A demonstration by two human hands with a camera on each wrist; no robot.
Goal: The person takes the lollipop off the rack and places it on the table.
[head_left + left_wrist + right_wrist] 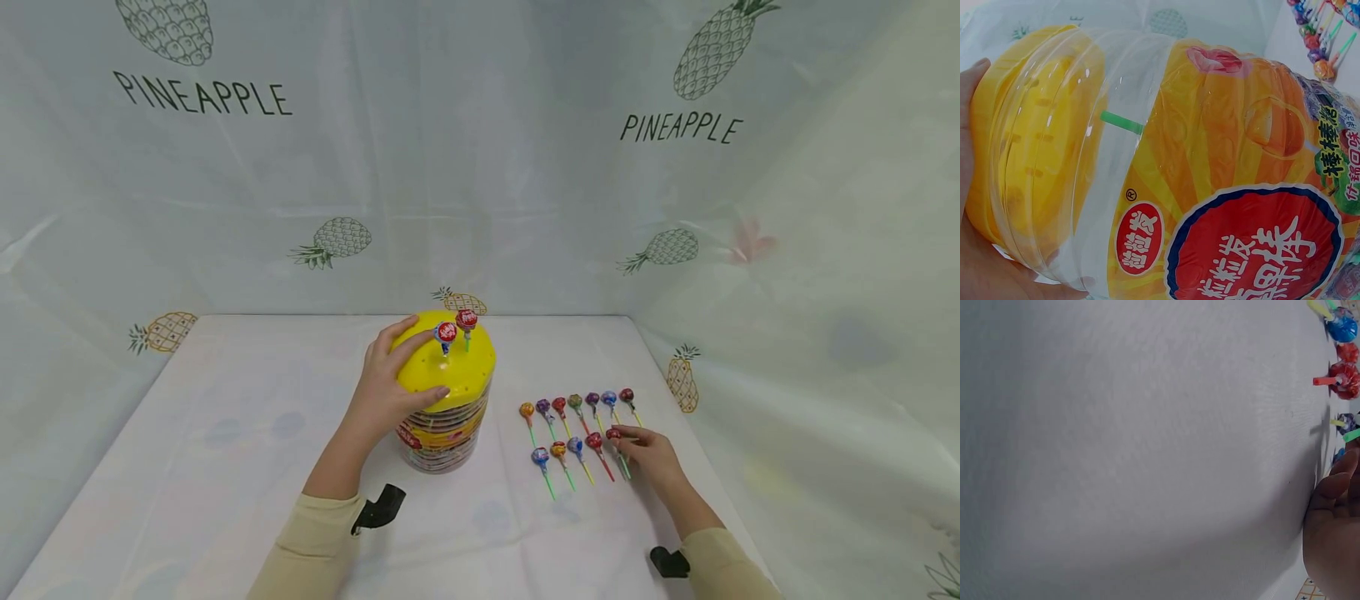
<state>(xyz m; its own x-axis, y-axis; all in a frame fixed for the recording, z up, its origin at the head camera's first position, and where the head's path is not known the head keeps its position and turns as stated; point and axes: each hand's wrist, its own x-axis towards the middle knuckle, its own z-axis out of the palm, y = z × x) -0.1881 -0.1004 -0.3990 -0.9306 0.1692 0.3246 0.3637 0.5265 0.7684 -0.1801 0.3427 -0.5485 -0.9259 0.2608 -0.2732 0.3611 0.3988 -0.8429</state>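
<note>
A clear plastic jar (450, 440) with an orange and red label (1235, 244) stands upright under a yellow lid (450, 379). Two lollipops stick up from the lid, one with a blue and red wrapper (446, 333) and one with a red wrapper (467, 320). My left hand (384, 387) grips the lid from its left side, thumb at the front and fingers at the back. My right hand (654, 460) pinches a red-wrapped lollipop (613, 434) at the right end of the front row. In the right wrist view its green stick (1352, 435) shows beside the fingers.
Several lollipops lie in a back row (575, 402) and a front row (575, 446) right of the jar, sticks toward me. A white cloth (480, 542) covers the table. A pineapple-print curtain (480, 167) hangs behind and at the sides.
</note>
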